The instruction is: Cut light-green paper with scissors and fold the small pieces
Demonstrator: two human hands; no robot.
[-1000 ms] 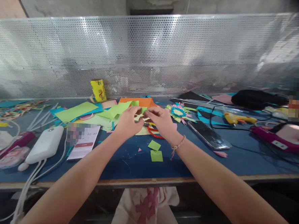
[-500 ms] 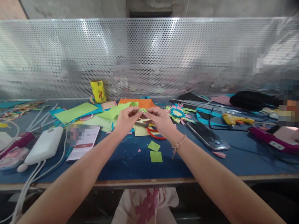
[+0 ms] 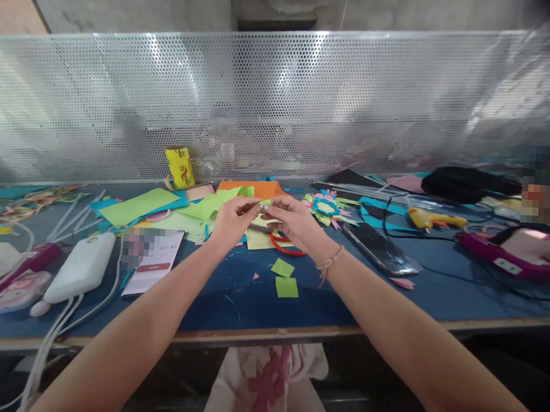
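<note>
Between my fingertips is a small piece of light green paper (image 3: 265, 203), partly hidden by the fingers. My left hand (image 3: 233, 219) pinches it from the left, and my right hand (image 3: 297, 223) holds its other side. Just beneath my hands lie red-handled scissors (image 3: 291, 251) on a pale yellow sheet (image 3: 257, 240). Nearer to me, two green paper squares rest on the blue table, an upper square (image 3: 282, 267) and a lower square (image 3: 287, 287). Beyond my right hand sits a paper flower (image 3: 326, 204) in blue, pink and green.
Coloured sheets (image 3: 139, 206) spread behind my left hand, near a yellow packet (image 3: 180, 167). A lit phone (image 3: 154, 264) and white power bank (image 3: 81, 267) lie left. Right are a dark phone (image 3: 381, 250), yellow glue gun (image 3: 435, 221) and purple power strip (image 3: 505, 256). Perforated metal panel (image 3: 281, 107) behind.
My right fingers have shifted slightly around the small green paper, which shows at a different angle. Both hands stay in nearly the same place.
</note>
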